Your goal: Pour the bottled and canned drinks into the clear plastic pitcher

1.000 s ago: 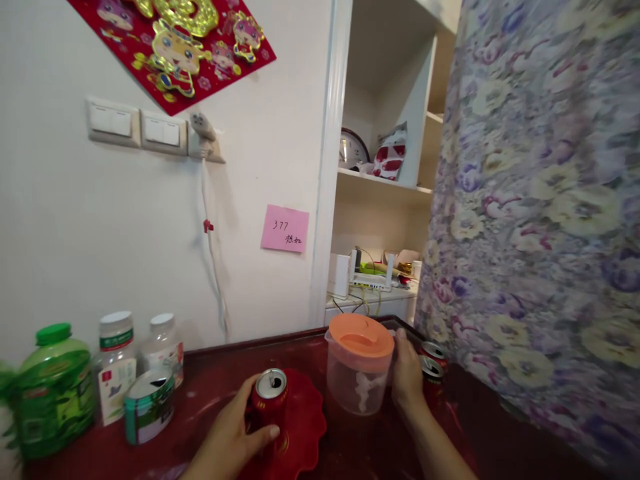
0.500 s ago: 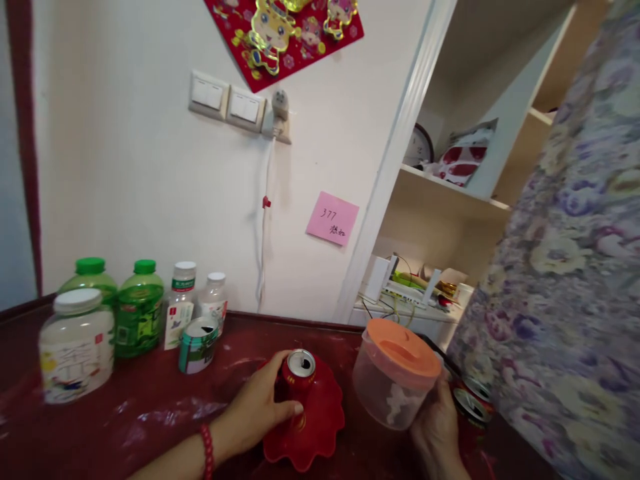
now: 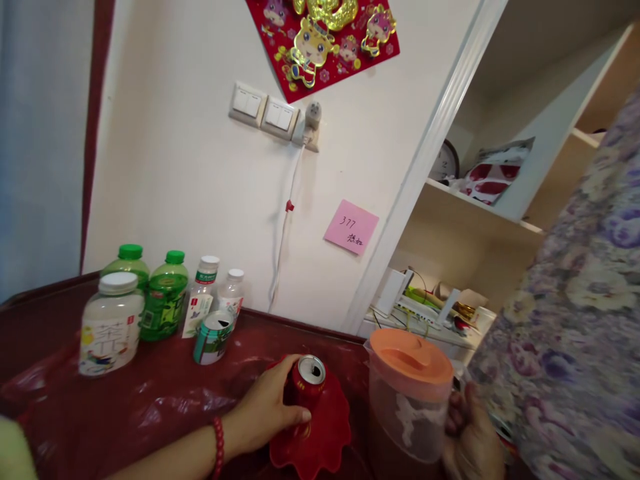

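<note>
My left hand (image 3: 267,407), with a red bead bracelet (image 3: 219,443) at the wrist, is closed round an opened red drink can (image 3: 309,390). That can stands upright on a red scalloped dish (image 3: 330,437), its silver top facing up. To the right, my right hand (image 3: 473,427) is closed at the handle side of a translucent plastic pitcher (image 3: 407,407) with an orange lid (image 3: 413,357). The handle is mostly hidden by the fingers. The pitcher's lower end is hard to make out near the frame's bottom edge.
On the dark red table (image 3: 165,407), at left, are a white-capped jar (image 3: 111,327), green bottles (image 3: 164,297), small white-capped bottles (image 3: 200,300) and a teal can (image 3: 214,339). A floral curtain (image 3: 575,333) hangs at right. Shelves (image 3: 465,233) holding a router stand behind.
My right hand and the pitcher have come nearer, and the pitcher looks larger and more upright. My left hand still holds the red can on the dish. The view has shifted left.
</note>
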